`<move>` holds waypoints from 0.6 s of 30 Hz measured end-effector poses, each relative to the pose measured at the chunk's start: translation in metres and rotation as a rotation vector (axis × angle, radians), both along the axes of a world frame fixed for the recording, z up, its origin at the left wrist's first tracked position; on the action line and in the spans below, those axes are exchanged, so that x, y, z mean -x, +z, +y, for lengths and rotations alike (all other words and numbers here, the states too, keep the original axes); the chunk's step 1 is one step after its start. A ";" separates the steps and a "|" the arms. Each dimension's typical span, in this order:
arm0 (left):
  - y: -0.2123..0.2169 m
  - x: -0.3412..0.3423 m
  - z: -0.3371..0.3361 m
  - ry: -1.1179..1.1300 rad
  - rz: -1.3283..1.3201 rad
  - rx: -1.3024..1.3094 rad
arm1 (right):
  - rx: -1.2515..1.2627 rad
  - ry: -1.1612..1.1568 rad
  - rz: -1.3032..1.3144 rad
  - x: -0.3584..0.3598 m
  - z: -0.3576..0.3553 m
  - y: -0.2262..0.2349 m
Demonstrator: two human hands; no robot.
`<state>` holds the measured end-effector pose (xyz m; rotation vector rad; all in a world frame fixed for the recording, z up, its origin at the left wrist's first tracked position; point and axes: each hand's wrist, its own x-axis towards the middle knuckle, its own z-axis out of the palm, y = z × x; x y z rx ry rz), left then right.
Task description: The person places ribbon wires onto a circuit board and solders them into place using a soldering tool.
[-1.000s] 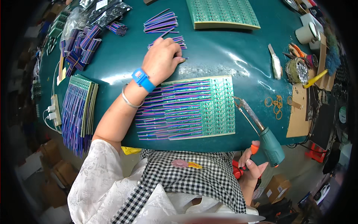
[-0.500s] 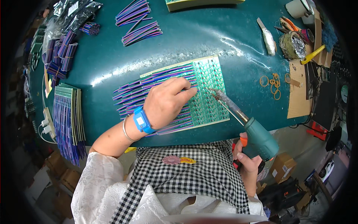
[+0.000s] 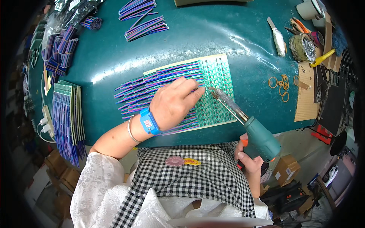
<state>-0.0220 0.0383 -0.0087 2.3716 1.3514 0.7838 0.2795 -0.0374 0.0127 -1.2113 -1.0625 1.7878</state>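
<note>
Left hand (image 3: pixel 175 102) has come down from the loose wires (image 3: pixel 146 29) at eleven o'clock to the board (image 3: pixel 218 110) at centre, where we find it pinching a wire (image 3: pixel 202 85). Right hand (image 3: pixel 250 162), toward four o'clock, grips the iron (image 3: pixel 262 138); we record its tip (image 3: pixel 213 93) at the board, just beside that pinch.

I hold my left forearm (image 3: pixel 116 140) slanting up from the lower left, its grip (image 3: pixel 176 100) palm down, fingertips (image 3: pixel 198 90) pinched; my right forearm (image 3: pixel 255 183) stands upright, lower right, its grip (image 3: pixel 249 159) curled closed.
</note>
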 end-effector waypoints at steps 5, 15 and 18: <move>-0.003 0.001 0.001 -0.009 0.008 -0.037 | -0.081 -0.006 -0.055 0.002 0.000 -0.006; 0.002 -0.001 -0.002 -0.003 0.001 0.003 | -0.141 0.035 -0.057 -0.004 0.000 -0.014; 0.002 -0.001 -0.002 -0.003 -0.010 -0.009 | -0.048 -0.087 0.033 0.003 0.008 0.001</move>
